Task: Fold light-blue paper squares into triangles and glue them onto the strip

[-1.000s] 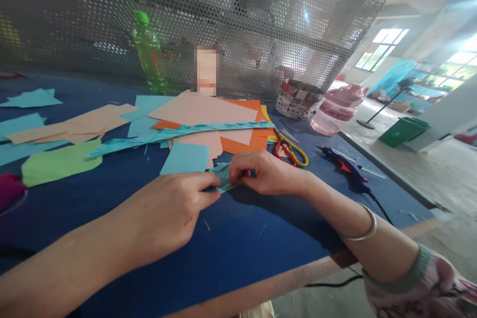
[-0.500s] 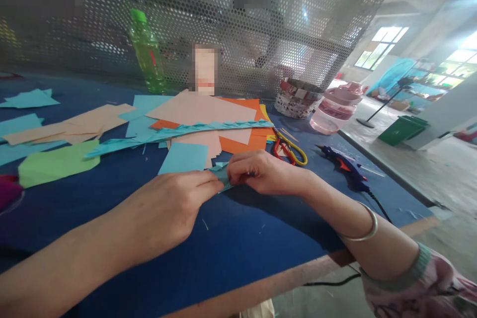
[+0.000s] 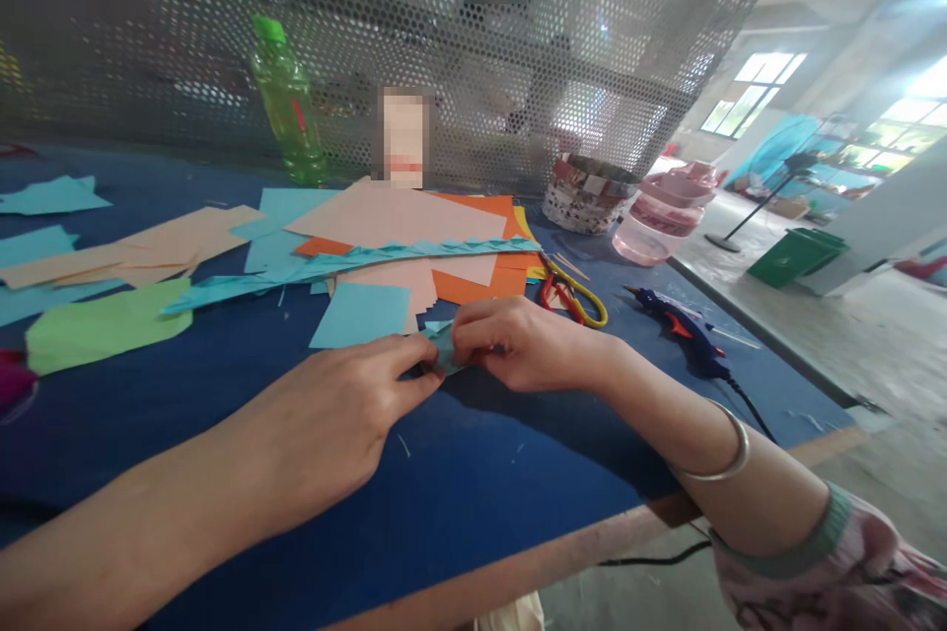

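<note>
A small piece of blue paper (image 3: pixel 445 347) lies low over the table between my hands, partly hidden by my fingers. My left hand (image 3: pixel 362 389) pinches its left side, thumb below and fingers above. My right hand (image 3: pixel 510 343) has its fingers curled closed on the right side. Just beyond them rests a blue square sheet (image 3: pixel 360 314). Behind that, a long folded blue paper strip (image 3: pixel 355 262) stretches across pink sheets (image 3: pixel 400 213) and orange sheets (image 3: pixel 480 288). Scissors (image 3: pixel 571 294) with red and yellow handles lie right of the stack.
A dark blue glue gun (image 3: pixel 685 330) with a cord lies at the right. A pink water bottle (image 3: pixel 658 217), a paper-covered pot (image 3: pixel 588 195) and a green bottle (image 3: pixel 288 104) stand before the perforated metal screen (image 3: pixel 444 49). Green paper (image 3: pixel 104 327) is at the left.
My left fingers have shifted slightly, with the index finger more bent and the thumb showing apart below it. The blue paper stays between both hands. The view has moved a little.
</note>
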Available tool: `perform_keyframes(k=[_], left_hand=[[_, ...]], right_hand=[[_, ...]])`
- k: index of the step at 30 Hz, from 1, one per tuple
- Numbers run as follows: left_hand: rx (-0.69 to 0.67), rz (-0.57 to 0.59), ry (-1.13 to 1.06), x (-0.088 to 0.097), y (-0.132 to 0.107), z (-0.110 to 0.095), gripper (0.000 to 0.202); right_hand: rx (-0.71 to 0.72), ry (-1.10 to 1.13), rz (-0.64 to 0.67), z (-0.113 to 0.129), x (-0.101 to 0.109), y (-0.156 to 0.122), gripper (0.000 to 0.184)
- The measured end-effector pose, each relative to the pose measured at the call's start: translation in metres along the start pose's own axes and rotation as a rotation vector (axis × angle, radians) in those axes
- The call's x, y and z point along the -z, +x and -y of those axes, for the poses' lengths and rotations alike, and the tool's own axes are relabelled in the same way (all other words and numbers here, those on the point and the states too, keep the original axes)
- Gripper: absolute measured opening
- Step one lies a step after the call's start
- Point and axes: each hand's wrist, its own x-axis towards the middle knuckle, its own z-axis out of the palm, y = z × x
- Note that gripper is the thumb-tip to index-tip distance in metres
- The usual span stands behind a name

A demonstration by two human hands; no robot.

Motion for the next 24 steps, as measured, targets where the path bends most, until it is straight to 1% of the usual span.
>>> perform_keyframes(k=[7,11,14,17,21,24], left_hand=[[-0.026,0.02,-0.012,-0.003,0.0,0.004,0.056],[-0.033,0.024,-0.006,-0.003,0.0,0.003,0.054],[-0.007,0.013,0.012,-0.003,0.0,0.001,0.054],[-0.01,0.02,0.015,-0.004,0.0,0.001,0.055],[-0.023,0.04,0.027,-0.006,0.0,0.003,0.054],[0.009,-0.006,-0.001,-0.007,0.0,0.002,0.052]], right_hand=[[0.011,-0.101,-0.013,0.004,0.0,0.0,0.026],[0.009,-0.154,0.01,0.006,0.003,-0.002,0.032],[0.007,-0.234,0.032,0.01,0.003,-0.002,0.036],[0.006,-0.333,0.08,0.017,0.001,-0.001,0.034],[0.058,-0.41,0.114,0.024,-0.003,0.002,0.03],[0.084,-0.479,0.105,0.026,-0.003,0.002,0.027]])
